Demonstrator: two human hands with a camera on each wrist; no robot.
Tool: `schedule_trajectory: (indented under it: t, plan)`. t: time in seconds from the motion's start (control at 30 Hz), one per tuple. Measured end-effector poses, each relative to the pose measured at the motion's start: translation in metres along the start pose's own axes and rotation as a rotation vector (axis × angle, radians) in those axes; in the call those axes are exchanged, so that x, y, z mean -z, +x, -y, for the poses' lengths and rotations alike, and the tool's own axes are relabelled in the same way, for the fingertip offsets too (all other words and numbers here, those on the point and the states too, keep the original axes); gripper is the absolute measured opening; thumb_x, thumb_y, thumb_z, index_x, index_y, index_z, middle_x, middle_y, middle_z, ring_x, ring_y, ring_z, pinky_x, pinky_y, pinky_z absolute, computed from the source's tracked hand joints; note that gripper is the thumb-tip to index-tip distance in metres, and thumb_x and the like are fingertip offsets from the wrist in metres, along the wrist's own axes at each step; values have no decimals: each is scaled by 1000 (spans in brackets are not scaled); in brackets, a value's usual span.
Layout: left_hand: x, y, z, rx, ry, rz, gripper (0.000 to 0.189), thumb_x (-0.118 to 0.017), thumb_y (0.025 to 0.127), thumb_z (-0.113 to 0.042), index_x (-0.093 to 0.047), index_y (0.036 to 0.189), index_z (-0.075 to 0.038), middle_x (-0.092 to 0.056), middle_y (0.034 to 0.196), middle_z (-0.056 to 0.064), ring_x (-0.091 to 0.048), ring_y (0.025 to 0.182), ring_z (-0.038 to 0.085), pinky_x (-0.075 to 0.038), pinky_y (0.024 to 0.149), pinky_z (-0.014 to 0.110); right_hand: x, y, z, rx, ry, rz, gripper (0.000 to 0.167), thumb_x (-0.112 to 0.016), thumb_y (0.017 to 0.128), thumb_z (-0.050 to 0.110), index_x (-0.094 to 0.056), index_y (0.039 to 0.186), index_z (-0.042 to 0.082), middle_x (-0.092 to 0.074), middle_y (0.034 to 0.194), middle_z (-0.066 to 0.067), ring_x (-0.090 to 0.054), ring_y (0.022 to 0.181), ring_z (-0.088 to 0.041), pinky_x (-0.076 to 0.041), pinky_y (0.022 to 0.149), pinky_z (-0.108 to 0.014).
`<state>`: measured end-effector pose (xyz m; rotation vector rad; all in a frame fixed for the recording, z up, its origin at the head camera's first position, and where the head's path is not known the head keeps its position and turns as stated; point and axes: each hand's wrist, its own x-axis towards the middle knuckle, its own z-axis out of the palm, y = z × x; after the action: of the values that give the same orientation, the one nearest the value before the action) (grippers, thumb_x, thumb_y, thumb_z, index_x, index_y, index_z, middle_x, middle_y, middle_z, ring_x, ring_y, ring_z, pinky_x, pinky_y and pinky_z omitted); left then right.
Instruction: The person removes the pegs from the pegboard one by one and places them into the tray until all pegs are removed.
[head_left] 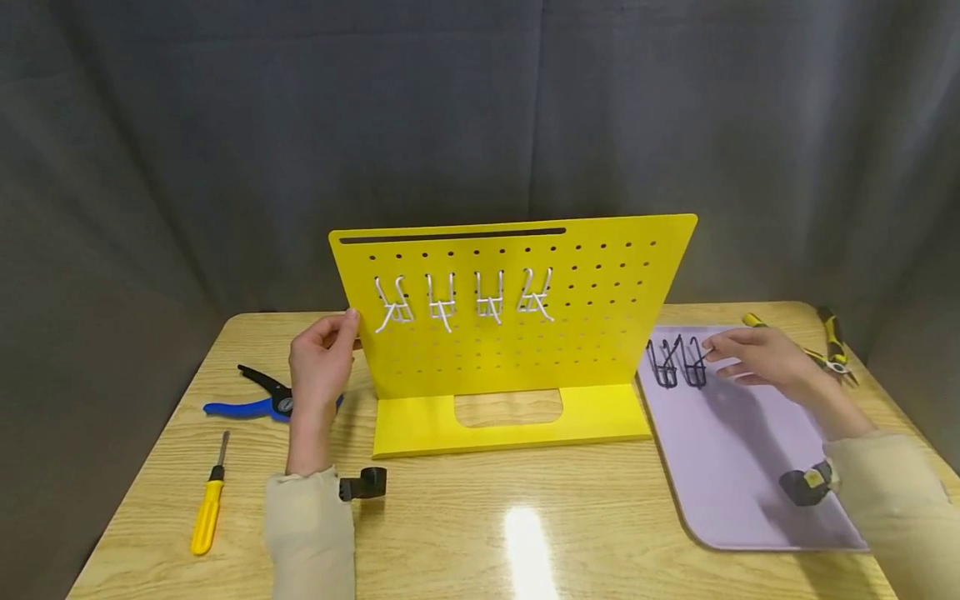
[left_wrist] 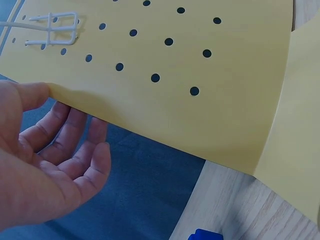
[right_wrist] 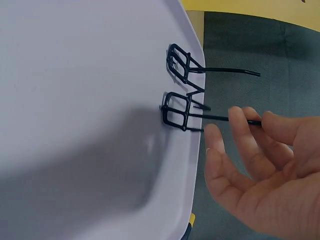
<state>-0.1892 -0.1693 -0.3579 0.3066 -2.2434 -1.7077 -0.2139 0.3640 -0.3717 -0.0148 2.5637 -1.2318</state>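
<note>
With your left hand (head_left: 322,360) you are pinching the left edge of the yellow pegboard (head_left: 450,382), where four white wire hooks (head_left: 534,305) are hanging. Your right hand (head_left: 767,363) is gripping the prong of a black wire hook (right_wrist: 205,117) at the far left part of the lilac tray (head_left: 750,475), just beside a second black hook (right_wrist: 202,69).

The middle is blocked by the yellow board (head_left: 517,333). Around it, room is left at six o'clock over the table (head_left: 442,517) and at four over the tray (head_left: 720,467); three is obstructed by hooks (right_wrist: 188,114) and the right hand (head_left: 761,360).
</note>
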Motion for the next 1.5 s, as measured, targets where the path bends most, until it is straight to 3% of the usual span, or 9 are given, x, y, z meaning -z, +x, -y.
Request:
schedule_trajectory:
  t: [0.13,0.43,0.7,0.9,1.0,1.13,1.23,1.4,1.5]
  plan:
    - [0,0,0,2,-3,2,48,-54,95,-46,-68,110,-3,-66,102,14,-63,97,29,-45,76,26,-2,4,3,-8,-32,-22,51,-42,104,28,-44,132,-15,-57,122,-31,-67,95,-30,-53,83,-43]
    - [0,0,0,-4,-6,7,47,-55,96,-45,-67,111,-2,-66,103,17,-63,99,33,-44,77,27,-5,9,1,-48,-35,-34,53,-44,103,30,-43,135,-12,-57,125,-30,-67,92,-25,-51,85,-46]
    - [-1,-2,2,0,-18,15,47,-55,96,-44,-67,110,-1,-65,102,17,-63,98,32,-45,78,28,-11,4,4,-54,-54,-32,75,-48,99,45,-26,145,-8,-58,123,-30,-68,87,-26,-52,82,-45]
    - [-1,-2,1,12,-4,20,47,-54,96,-44,-67,111,-1,-65,104,17,-63,96,28,-44,77,27,-13,-13,26,-6,-180,-182,78,-50,95,51,-30,143,-7,-60,117,-32,-69,83,-30,-55,72,-39]
    - [0,-2,0,10,9,9,47,-54,96,-45,-67,111,-2,-66,102,16,-62,92,22,-44,75,26,-15,-23,47,50,-153,-322,70,-50,96,49,-38,141,-3,-61,114,-30,-68,75,-18,-53,66,-29]
    - [3,-1,-1,7,17,1,47,-54,96,-45,-68,110,-2,-66,101,15,-62,91,22,-44,74,25,-25,-41,85,127,8,-499,58,-54,94,47,-49,135,7,-70,98,2,-64,71,-1,-50,66,-16]
    - [5,-1,-1,2,13,-8,47,-54,96,-44,-67,110,-1,-65,100,15,-63,95,28,-44,74,25,-39,-55,110,259,239,-520,41,-59,94,37,-57,128,13,-68,87,17,-65,75,-1,-50,69,-13]
    - [3,0,0,-21,-2,-1,45,-55,96,-42,-68,109,0,-65,100,16,-63,96,32,-45,73,26,-79,-62,124,609,685,-373,22,-56,95,1,-63,116,-1,-71,88,-4,-67,77,-15,-53,71,-20]
    - [2,0,1,-29,-5,6,45,-55,96,-41,-68,108,0,-65,99,16,-63,95,33,-46,72,26,-105,-59,122,674,792,-304,21,-52,95,-6,-62,113,-7,-71,88,-7,-67,77,-17,-54,69,-23]
